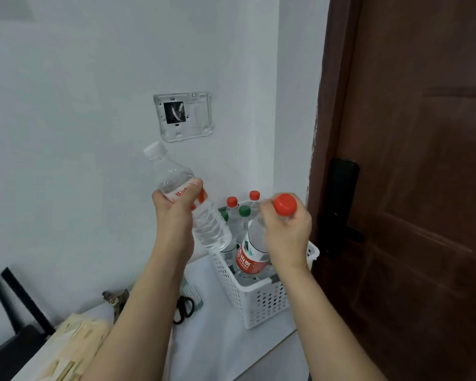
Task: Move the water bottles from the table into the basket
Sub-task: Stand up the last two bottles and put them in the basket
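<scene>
My left hand (176, 207) grips a clear bottle with a white cap (184, 196) around its label, tilted, its base over the left rim of the basket. My right hand (286, 229) holds a red-capped bottle (252, 254) by the neck; its lower part with the red label is inside the white perforated basket (261, 301). Several more bottles with red and green caps (242, 213) stand upright at the back of the basket.
The basket stands on a white table (217, 339) against the wall, next to a brown door (423, 188). Black scissors (184, 309), a wooden model (74, 342), a small figurine (116, 298) and a black router with antennas (14, 334) lie to the left.
</scene>
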A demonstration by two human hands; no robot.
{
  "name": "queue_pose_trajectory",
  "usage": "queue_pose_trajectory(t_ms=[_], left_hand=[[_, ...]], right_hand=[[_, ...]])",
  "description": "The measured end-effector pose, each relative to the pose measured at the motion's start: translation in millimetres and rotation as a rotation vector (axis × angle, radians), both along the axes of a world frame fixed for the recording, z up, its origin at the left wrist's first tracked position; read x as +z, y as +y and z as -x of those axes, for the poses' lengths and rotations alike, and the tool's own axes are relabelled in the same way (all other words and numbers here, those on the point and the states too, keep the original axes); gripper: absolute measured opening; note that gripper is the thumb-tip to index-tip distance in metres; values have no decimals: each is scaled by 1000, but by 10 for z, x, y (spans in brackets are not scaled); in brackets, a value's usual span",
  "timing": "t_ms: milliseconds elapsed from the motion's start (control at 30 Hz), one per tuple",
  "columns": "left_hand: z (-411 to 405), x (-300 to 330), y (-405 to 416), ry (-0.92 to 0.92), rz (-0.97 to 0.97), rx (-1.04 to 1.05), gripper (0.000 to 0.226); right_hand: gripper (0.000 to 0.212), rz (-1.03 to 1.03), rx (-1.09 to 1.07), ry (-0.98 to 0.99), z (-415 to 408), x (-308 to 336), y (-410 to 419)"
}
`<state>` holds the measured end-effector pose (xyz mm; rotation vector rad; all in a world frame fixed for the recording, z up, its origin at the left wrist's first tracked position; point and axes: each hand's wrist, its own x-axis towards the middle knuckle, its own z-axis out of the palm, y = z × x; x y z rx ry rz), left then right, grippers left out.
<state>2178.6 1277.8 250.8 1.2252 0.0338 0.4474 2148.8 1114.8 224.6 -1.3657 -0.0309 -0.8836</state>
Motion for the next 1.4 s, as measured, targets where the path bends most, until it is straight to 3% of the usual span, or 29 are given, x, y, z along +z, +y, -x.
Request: queue_pose_trajectory(t_ms=[67,200,367,533,667,867,967,1100,1267,1400], left_hand=[[-145,-35,-38,8,15,-12,39],[-378,-143,-87,34,41,-69,67],[-591,-402,-94,86,-51,-140,69],[-695,-631,-42,138,-211,-283,67],[-732,-748,41,156,-375,-425,58],[-734,-900,20,216,-673,-587,69],[-720,-951,39,206,-770,-603,70],[-747,-913,74,148,-945,-607,57],[-728,-813,82,64,-979,-589,21],[-772,-827,90,27,-1061,-545,19]], right_hand=[[12,38,26,19,-110,-110,24],[7,110,81,37,-221,-340,95],[17,230,62,83,-252,-621,146],[17,333,-27,141,-198,-738,169],[15,550,-117,264,-119,-827,134],[32,778,-51,485,-68,-916,36],[31,826,-36,518,-55,-961,30],[31,844,-24,557,-56,-954,45],[30,872,10,600,-78,-906,18],[32,879,109,588,-82,-858,-55]])
